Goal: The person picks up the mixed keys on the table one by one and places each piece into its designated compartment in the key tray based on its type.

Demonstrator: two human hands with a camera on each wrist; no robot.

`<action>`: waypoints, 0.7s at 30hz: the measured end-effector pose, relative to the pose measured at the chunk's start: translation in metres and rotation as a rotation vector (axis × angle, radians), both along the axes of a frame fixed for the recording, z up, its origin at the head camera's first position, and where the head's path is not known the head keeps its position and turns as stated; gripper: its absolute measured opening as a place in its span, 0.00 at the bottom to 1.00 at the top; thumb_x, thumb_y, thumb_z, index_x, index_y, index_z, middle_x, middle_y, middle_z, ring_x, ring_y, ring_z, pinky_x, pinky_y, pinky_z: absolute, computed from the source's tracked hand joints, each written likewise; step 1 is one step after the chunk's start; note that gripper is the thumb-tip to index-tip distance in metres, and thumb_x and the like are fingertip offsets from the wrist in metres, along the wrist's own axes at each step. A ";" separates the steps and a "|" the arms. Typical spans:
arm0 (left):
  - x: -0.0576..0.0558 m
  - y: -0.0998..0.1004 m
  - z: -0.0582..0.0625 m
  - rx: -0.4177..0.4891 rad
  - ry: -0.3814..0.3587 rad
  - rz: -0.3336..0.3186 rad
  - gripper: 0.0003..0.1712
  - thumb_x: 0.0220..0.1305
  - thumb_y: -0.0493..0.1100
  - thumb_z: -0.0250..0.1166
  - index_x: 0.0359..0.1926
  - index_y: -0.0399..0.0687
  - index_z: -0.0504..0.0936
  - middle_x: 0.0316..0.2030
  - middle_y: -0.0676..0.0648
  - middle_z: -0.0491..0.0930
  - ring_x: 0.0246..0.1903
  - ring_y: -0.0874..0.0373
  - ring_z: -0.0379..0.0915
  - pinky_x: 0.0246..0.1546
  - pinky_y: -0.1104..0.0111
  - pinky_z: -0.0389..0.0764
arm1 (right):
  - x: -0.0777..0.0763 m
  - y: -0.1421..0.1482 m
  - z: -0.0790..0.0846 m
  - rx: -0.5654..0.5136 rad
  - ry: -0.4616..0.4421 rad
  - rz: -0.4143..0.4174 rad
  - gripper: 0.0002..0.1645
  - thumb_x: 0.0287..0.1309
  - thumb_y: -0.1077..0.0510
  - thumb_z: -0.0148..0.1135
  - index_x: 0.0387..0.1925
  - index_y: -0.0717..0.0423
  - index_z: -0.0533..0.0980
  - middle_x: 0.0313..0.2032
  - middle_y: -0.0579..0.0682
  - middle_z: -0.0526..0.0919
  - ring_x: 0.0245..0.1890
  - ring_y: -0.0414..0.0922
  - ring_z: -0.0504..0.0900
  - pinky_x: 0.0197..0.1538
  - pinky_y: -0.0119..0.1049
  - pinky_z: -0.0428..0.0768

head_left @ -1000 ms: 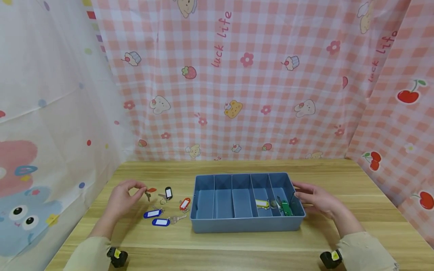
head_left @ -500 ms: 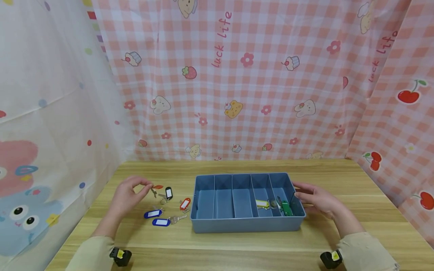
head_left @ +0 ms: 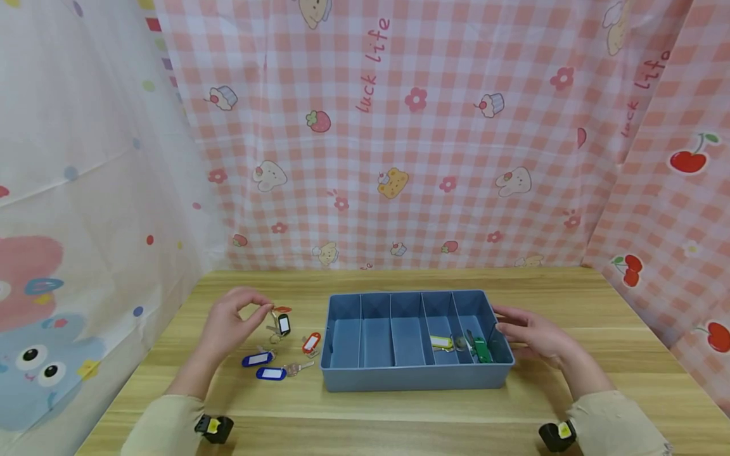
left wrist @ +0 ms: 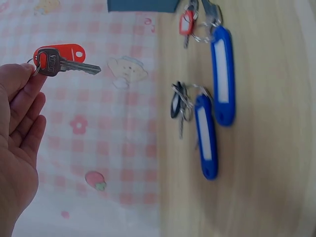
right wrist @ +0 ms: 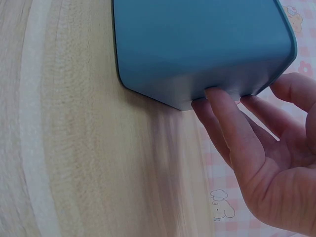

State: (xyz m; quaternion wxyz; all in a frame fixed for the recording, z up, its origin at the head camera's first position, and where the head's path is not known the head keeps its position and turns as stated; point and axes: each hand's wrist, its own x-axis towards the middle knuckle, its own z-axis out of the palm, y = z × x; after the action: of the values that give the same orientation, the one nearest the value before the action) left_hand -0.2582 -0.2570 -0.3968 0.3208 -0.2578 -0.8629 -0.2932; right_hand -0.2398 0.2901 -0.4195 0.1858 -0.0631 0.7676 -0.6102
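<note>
My left hand (head_left: 232, 323) pinches a key ring between thumb and finger, above the table at the left. From that ring hang a silver key (left wrist: 52, 62) and a red key tag (left wrist: 69, 51), both plain in the left wrist view. Below and right of this hand lie keys with a black tag (head_left: 284, 325), a red-rimmed tag (head_left: 311, 343) and two blue tags (head_left: 257, 359). A blue-grey divided tray (head_left: 413, 379) sits right of centre. Against its right end wall rest the fingertips of my right hand (head_left: 536, 337), fingers extended.
In the tray's fourth compartment lies a yellow-tagged key (head_left: 441, 342); green-tagged keys (head_left: 481, 349) lie in the rightmost one. The wooden table (head_left: 365, 424) ends at a pink checked cloth (head_left: 365, 190) behind and hanging cloths at both sides.
My left hand has moved right and slightly away from me, carrying the red-tagged key toward the black-tagged one. The right hand and tray have stayed in place.
</note>
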 end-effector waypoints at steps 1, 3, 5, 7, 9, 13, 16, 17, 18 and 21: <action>0.000 0.002 0.001 0.004 0.010 -0.010 0.10 0.52 0.28 0.74 0.31 0.46 0.86 0.32 0.52 0.85 0.37 0.53 0.78 0.43 0.70 0.75 | 0.000 0.000 0.000 0.000 0.000 0.000 0.40 0.73 0.59 0.54 0.74 0.70 0.47 0.64 0.75 0.65 0.53 0.54 0.79 0.51 0.52 0.80; -0.001 0.006 0.003 0.009 0.025 -0.031 0.11 0.51 0.27 0.74 0.31 0.46 0.86 0.32 0.52 0.84 0.37 0.53 0.78 0.44 0.74 0.73 | 0.000 0.000 0.000 -0.003 0.000 0.001 0.40 0.73 0.59 0.54 0.74 0.70 0.47 0.64 0.75 0.65 0.53 0.54 0.79 0.51 0.52 0.80; -0.002 0.010 0.004 0.017 0.031 -0.058 0.11 0.50 0.27 0.74 0.31 0.45 0.86 0.31 0.51 0.85 0.37 0.53 0.78 0.45 0.74 0.73 | 0.000 0.000 0.000 -0.003 -0.001 0.001 0.40 0.73 0.58 0.54 0.74 0.70 0.48 0.64 0.75 0.65 0.53 0.54 0.79 0.51 0.52 0.80; -0.003 0.013 0.006 0.019 0.036 -0.083 0.11 0.50 0.27 0.74 0.30 0.45 0.86 0.32 0.51 0.85 0.37 0.52 0.78 0.45 0.72 0.74 | 0.000 0.000 0.000 0.001 0.002 0.004 0.40 0.73 0.58 0.54 0.74 0.70 0.48 0.64 0.75 0.65 0.53 0.54 0.78 0.52 0.52 0.80; -0.003 0.016 0.006 0.020 0.035 -0.104 0.10 0.50 0.27 0.74 0.30 0.45 0.86 0.32 0.50 0.85 0.37 0.53 0.78 0.44 0.71 0.74 | 0.000 0.000 0.001 0.003 0.005 0.007 0.40 0.72 0.57 0.54 0.74 0.70 0.48 0.64 0.75 0.64 0.54 0.54 0.78 0.52 0.52 0.80; -0.003 0.024 0.009 0.024 0.038 -0.120 0.10 0.51 0.28 0.74 0.31 0.45 0.86 0.32 0.51 0.85 0.37 0.53 0.78 0.43 0.72 0.75 | 0.000 0.000 0.001 0.007 -0.001 -0.002 0.40 0.72 0.57 0.55 0.74 0.70 0.48 0.65 0.75 0.64 0.54 0.55 0.78 0.52 0.51 0.80; -0.002 0.029 0.012 0.034 0.047 -0.132 0.10 0.51 0.27 0.74 0.31 0.44 0.86 0.32 0.51 0.85 0.37 0.54 0.78 0.44 0.73 0.75 | 0.000 -0.001 0.001 0.009 -0.007 -0.014 0.40 0.72 0.57 0.56 0.74 0.69 0.49 0.65 0.75 0.64 0.54 0.54 0.78 0.52 0.50 0.80; -0.002 0.031 0.013 0.036 0.050 -0.138 0.10 0.51 0.27 0.74 0.32 0.44 0.86 0.32 0.51 0.85 0.37 0.54 0.78 0.44 0.73 0.75 | 0.000 -0.001 0.001 0.010 -0.005 -0.013 0.40 0.72 0.57 0.56 0.74 0.69 0.49 0.65 0.75 0.64 0.54 0.54 0.78 0.52 0.51 0.80; -0.002 0.032 0.014 0.037 0.053 -0.145 0.10 0.51 0.27 0.73 0.32 0.44 0.86 0.33 0.51 0.85 0.37 0.54 0.78 0.44 0.73 0.75 | 0.000 -0.001 0.000 0.013 -0.003 -0.013 0.41 0.71 0.57 0.56 0.74 0.69 0.49 0.65 0.75 0.64 0.54 0.54 0.78 0.52 0.51 0.80; -0.003 0.037 0.016 0.040 0.059 -0.169 0.09 0.52 0.28 0.73 0.32 0.44 0.87 0.33 0.51 0.85 0.38 0.53 0.79 0.45 0.72 0.75 | -0.001 -0.001 0.000 0.015 -0.004 -0.014 0.41 0.71 0.57 0.56 0.74 0.69 0.49 0.65 0.75 0.64 0.54 0.55 0.78 0.52 0.52 0.80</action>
State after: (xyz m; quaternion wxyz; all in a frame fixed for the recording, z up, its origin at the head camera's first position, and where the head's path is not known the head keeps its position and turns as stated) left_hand -0.2608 -0.2200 -0.3811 0.3251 -0.3316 -0.8224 -0.3285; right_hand -0.2406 0.2895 -0.4196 0.1836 -0.0553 0.7723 -0.6056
